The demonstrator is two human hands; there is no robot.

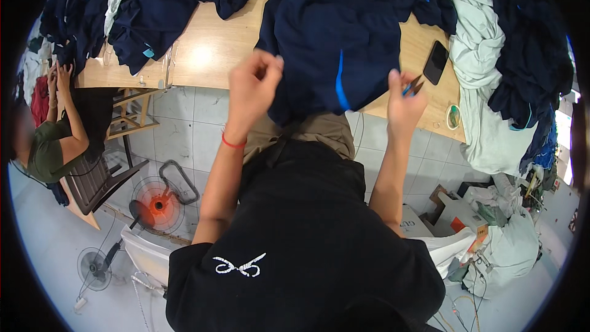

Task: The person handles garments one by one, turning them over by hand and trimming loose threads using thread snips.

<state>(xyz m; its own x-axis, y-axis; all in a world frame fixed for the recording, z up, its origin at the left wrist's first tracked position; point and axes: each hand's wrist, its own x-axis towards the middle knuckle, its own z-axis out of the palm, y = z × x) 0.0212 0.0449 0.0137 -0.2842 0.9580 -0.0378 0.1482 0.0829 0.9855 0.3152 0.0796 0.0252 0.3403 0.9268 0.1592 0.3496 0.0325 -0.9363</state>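
Note:
A dark navy garment (332, 31) with a bright blue strip (340, 80) lies in front of me, its near part hanging over the table edge toward my lap. My left hand (253, 86) is raised by the garment's left edge, fingers curled in a pinch; whether a thread or bit of cloth is between them is too small to tell. Beside the garment's right edge, my right hand (407, 101) holds small thread snips (415, 85) with dark blades and a blue part. The blades stick out past the fingers, pointing up and to the right.
A black phone (436, 63) and a small oval dish (453, 117) lie on the wooden table (209, 43) at right. Pale green cloth (482, 43) and more navy garments (153, 18) are heaped around. Another person (52, 141) works at far left, near a chair and fans (158, 205).

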